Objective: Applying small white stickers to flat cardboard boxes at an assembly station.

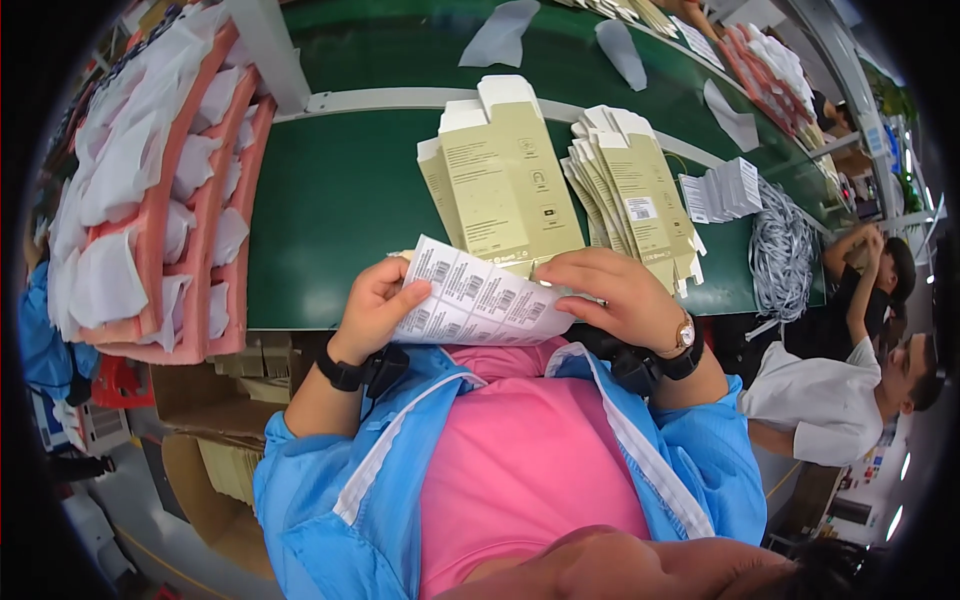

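Holding a sheet of printed labels at the near edge of the green table.
The white label sheet [478, 302] tilts over the near edge of the table [325, 215], pinched at its left side by the left hand [374, 308], thumb on top. The right hand [622, 298] has its fingers bent at the sheet's right side; whether they grip it, I cannot tell. Just beyond lie flat olive cartons [505, 185], overlapping; to their right is a fanned stack of similar cartons [648, 185], the top one bearing a white sticker. Farther right sit white folded papers [735, 190] beside a heap of pale cords [783, 260]. Pink trays [203, 270] holding white-wrapped pieces stand at the left.
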Motion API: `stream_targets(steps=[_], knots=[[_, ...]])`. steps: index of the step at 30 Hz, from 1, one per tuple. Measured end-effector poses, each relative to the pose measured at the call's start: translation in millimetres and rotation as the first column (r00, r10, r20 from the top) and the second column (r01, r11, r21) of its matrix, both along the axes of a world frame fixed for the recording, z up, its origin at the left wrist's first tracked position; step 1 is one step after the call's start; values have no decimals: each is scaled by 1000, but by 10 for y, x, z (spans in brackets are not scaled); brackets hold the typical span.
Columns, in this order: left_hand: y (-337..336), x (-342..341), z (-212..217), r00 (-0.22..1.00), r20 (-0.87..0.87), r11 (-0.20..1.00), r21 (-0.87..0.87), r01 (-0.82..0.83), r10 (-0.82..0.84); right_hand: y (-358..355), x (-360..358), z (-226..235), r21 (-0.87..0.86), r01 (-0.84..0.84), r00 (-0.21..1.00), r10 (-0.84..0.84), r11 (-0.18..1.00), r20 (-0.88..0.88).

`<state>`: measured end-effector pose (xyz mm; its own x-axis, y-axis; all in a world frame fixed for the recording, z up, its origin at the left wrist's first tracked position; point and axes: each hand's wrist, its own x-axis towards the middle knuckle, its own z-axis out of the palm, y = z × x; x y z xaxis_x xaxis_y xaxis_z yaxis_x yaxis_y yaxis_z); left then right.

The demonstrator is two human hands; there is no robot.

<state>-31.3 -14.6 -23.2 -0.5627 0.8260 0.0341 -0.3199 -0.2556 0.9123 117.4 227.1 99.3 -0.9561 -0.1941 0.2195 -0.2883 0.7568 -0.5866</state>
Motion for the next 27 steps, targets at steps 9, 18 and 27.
stream_targets(steps=[9, 18, 27], knots=[[-6, 19, 27, 999, 35, 1000, -10, -2, 2, -81, -214, -64, 103, -98, 995, 98, 990, 4], [3, 11, 1, 1000, 11, 1000, 11, 14, -14, -84, -159, 31, 156, -134, 984, 150, 979, -95], [-9, -11, 52, 999, 2, 999, 8, 34, -34, 107, -251, 326, -346, 30, 990, -77, 938, -121]])
